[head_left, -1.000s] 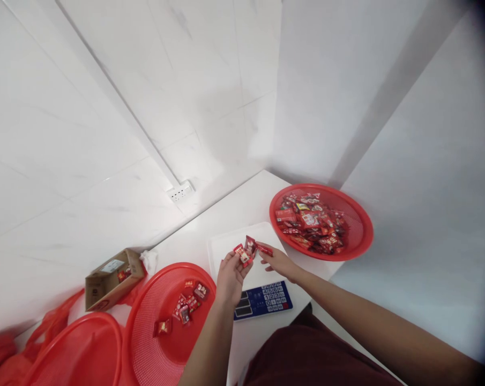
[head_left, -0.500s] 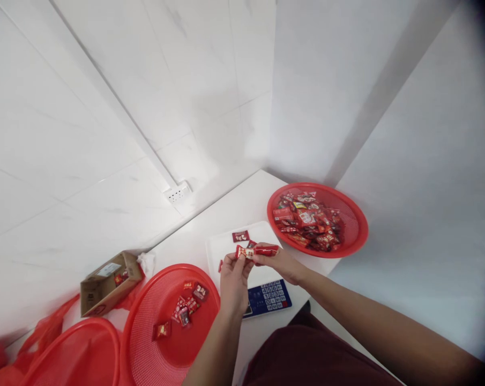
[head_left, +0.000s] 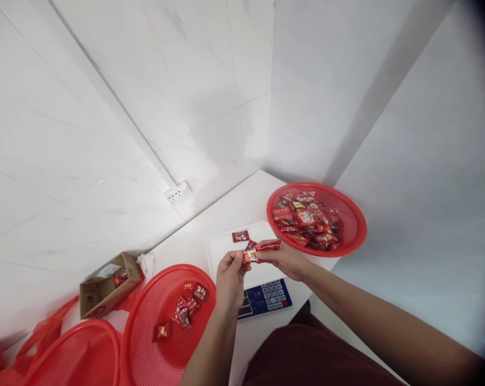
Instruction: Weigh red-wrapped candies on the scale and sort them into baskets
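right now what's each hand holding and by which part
The left hand pinches a small red candy packet by its left end. The right hand holds a long red packet along its length.

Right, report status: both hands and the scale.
Left hand pinching small candy packet. Right hand gripping long red packet. Loose packet lying on scale tray. Nothing obstructing.

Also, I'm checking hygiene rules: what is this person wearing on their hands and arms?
The left hand and right hand are bare, with no gloves. The left forearm and right forearm are uncovered as far as the frame shows, with no sleeve, watch or wristband. Rings are too small to tell. A dark maroon garment shows below the arms.
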Tool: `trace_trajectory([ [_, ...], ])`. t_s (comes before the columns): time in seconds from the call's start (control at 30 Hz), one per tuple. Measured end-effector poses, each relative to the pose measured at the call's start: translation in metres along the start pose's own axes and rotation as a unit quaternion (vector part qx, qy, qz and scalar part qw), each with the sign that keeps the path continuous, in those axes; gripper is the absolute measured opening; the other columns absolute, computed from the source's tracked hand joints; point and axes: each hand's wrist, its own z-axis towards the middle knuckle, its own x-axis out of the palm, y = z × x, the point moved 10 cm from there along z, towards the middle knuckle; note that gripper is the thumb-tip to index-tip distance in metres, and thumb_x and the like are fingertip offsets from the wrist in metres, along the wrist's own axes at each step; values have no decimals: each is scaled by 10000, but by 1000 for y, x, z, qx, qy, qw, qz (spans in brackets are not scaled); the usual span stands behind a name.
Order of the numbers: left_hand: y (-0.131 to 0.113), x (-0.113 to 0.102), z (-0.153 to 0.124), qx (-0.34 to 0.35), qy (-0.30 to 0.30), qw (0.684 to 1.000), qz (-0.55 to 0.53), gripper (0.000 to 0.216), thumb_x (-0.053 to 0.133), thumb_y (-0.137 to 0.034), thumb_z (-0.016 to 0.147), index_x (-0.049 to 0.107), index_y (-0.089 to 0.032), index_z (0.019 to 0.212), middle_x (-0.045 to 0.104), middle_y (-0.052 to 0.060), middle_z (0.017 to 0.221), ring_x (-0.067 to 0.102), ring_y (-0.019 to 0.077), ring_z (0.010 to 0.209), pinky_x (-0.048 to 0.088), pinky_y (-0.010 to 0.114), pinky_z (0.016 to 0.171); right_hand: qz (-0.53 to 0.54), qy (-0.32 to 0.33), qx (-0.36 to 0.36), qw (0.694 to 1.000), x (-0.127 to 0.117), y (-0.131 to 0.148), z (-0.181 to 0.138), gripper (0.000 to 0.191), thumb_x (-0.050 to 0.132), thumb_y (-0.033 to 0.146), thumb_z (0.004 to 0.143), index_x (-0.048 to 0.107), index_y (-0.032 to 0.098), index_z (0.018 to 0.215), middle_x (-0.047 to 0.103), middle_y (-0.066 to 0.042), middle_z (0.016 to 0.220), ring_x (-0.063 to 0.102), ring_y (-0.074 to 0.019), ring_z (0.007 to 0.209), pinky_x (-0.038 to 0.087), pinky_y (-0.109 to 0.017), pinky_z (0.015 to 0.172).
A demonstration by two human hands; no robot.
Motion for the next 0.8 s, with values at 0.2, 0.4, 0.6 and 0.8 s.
trace_trajectory([
  [0.2,0,0,1,8,-5,1000,15,274,744,-374,593,620,-142,672,614,-3,659,504,53,551,422,163,536,9,-16,18,1000,-6,-1,-1,226,783,264,498,640,131,612,606,11,613,528,-108,649,410,-270,692],
  [0.4,1,3,1,6,-6,1000,3,253,743,-351,601,621,-143,678,612,-10,682,515,47,592,420,146,561,15,-11,10,1000,-8,1,-2,203,777,261,519,642,138,608,599,19,601,518,-101,642,395,-272,689],
  [0.6,15,4,2,-55,2,998,-39,271,779,-323,552,611,-150,678,574,-37,616,478,29,518,401,136,508,25,3,5,1000,-5,2,-4,198,771,259,525,643,137,615,604,10,621,525,-112,659,393,-285,697],
  [0.8,21,6,2,-78,-3,995,-63,304,801,-307,516,586,-150,661,562,-42,592,479,27,503,395,127,484,16,-26,16,999,-11,1,-3,229,784,251,487,647,135,629,608,6,622,525,-118,658,382,-289,696],
])
